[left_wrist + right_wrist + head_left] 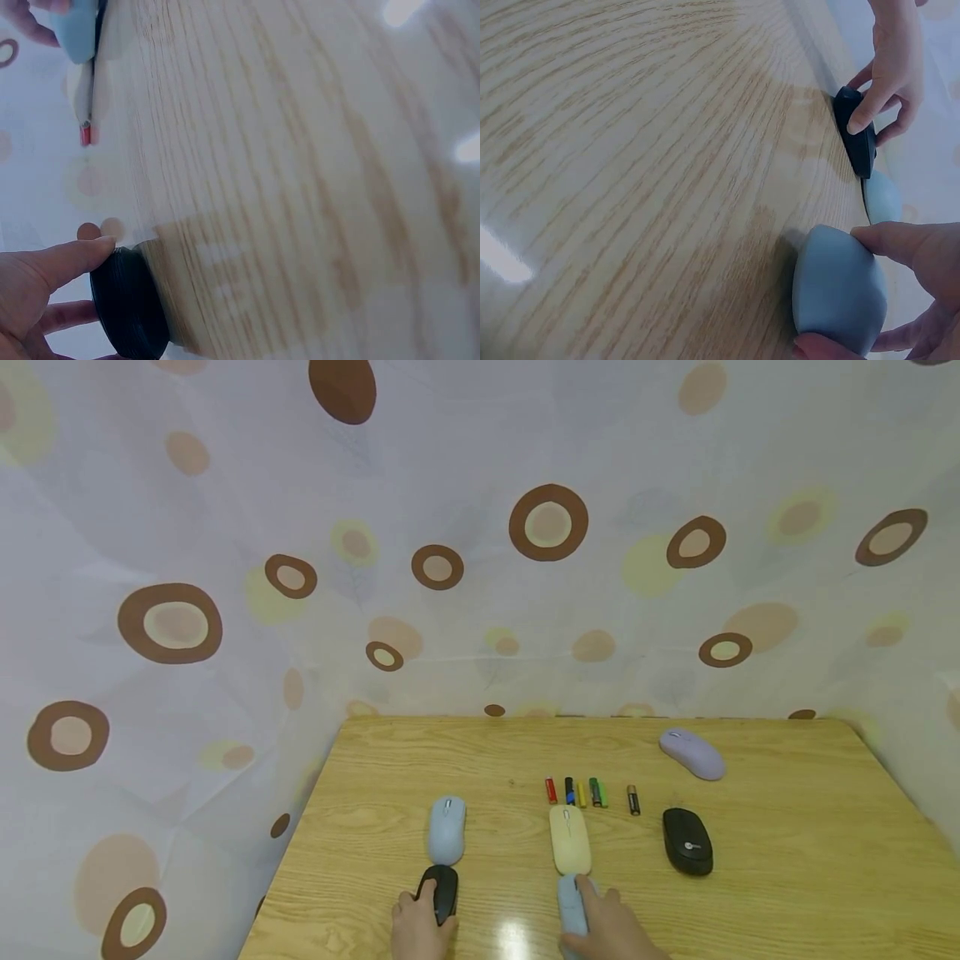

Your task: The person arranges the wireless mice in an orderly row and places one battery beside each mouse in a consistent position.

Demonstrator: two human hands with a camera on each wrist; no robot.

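In the head view my left hand (422, 928) grips a black computer mouse (446, 890) at the table's front, thumb on one side and fingers on the other. The far end of this mouse meets a light blue mouse (447, 833). To the right, my right hand (613, 928) holds another light blue mouse (570, 903) by its sides, just in front of a pale yellow mouse (570, 843). The right wrist view shows thumb and fingers against the held blue mouse (838, 289). From the left wrist, the black mouse (129, 304) appears on or close above the wood.
Behind the yellow mouse lie several small batteries, among them a red one (551, 790) and a black-and-copper one (633, 800). A larger black mouse (687, 842) and a lilac mouse (693, 754) lie on the right of the wooden table (795, 860). Patterned sheeting (480, 627) rises behind and beside it.
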